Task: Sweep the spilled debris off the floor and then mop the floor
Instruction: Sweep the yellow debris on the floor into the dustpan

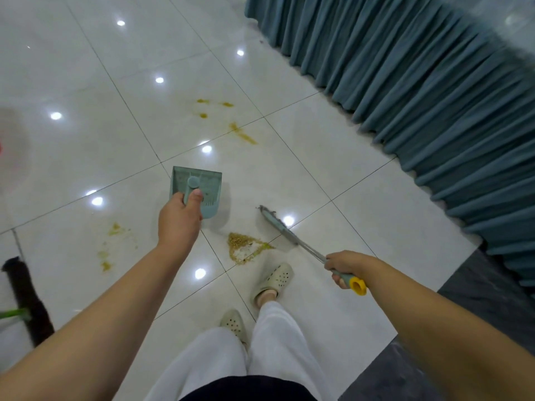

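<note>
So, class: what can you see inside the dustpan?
The left hand holds the dustpan above the floor. Its pale inner surface shows faint specks, too blurred to identify. The handle and thumb cover the part nearest the hand.

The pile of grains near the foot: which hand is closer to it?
Left, narrowly. The left hand holds the dustpan just up-left of the pile of grains. The right hand grips the broom handle, farther off to the pile's right.
</note>
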